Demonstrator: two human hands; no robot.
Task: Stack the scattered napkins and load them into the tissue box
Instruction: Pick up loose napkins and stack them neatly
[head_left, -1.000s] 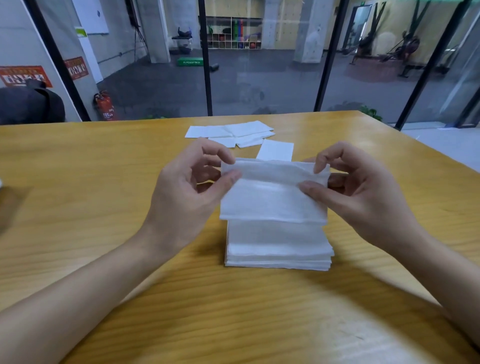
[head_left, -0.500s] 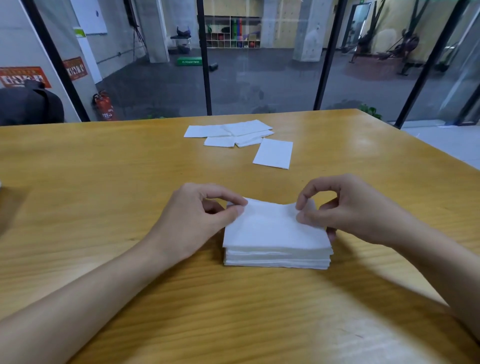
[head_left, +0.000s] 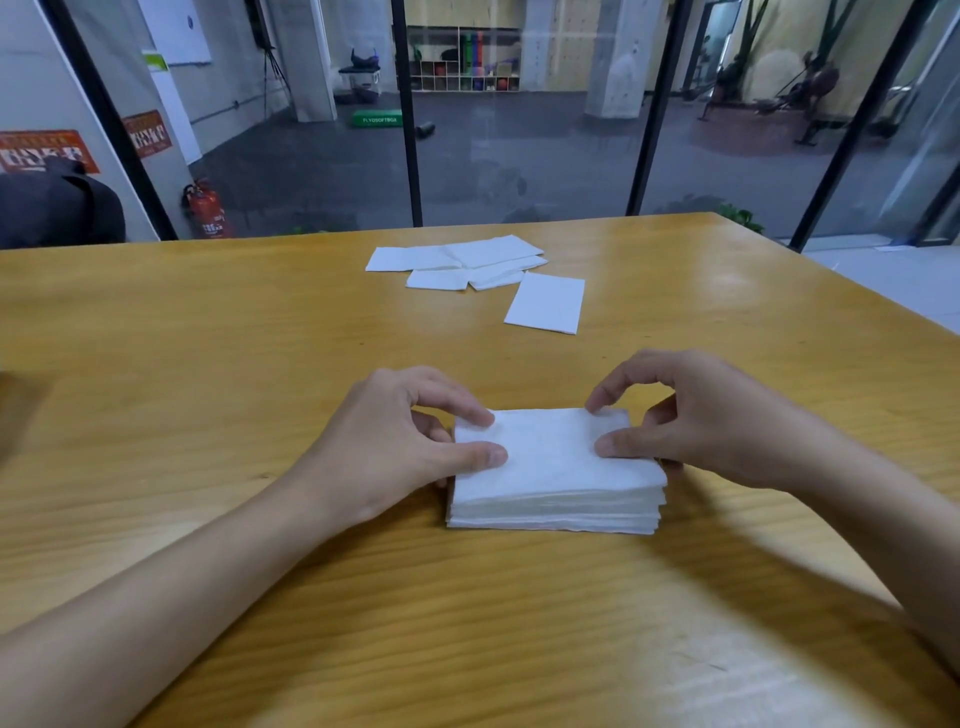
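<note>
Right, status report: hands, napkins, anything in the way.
Both hands, left and right, fingertips on the stack. Loose napkins lie farther back on the table. No tissue box in view. Nothing in the way.

One head-worn camera looks forward and down, close over the wooden table (head_left: 208, 364).

The stack of napkins (head_left: 556, 467) near the table's front edge is plain white, its layered side edges a faintly greyer white. The loose napkins (head_left: 462, 267) toward the far edge and the single napkin (head_left: 545, 309) beside them are the same unpatterned white. The table (head_left: 208, 364) is honey-yellow wood with darker brown grain streaks running across it.
</note>
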